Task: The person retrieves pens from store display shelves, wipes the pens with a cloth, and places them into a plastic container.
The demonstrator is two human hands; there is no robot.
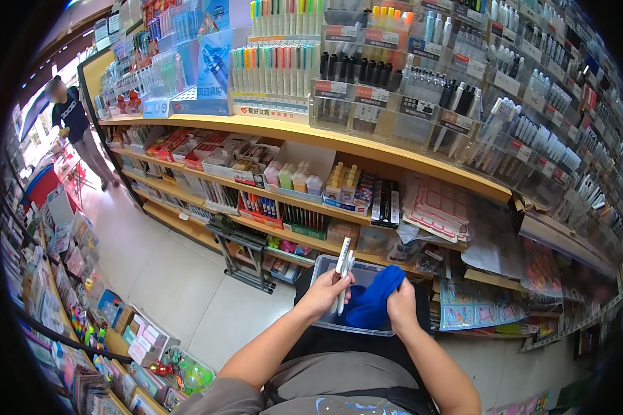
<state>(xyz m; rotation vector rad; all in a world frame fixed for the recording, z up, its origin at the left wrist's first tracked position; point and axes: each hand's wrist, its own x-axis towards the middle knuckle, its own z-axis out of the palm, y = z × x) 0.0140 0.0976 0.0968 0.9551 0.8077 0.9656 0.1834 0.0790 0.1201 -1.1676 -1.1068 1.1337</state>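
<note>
My left hand (323, 296) is closed around a few white pens (342, 257), which point up and away from me. In my right hand (402, 308) a bright blue cloth (371, 303) is gripped by its right side, bunched up. Both hands are over a clear plastic bin (323, 265) at my lap, and the cloth hangs into it. The cloth and my hands hide most of the bin's inside.
Pen racks (422, 83) rise above a wooden shelf edge (284, 128). Lower shelves hold boxed stationery (294, 176). A folding step stool (239, 252) stands on the tiled floor. Display goods (152, 339) line the left. A person (73, 117) stands near the doorway.
</note>
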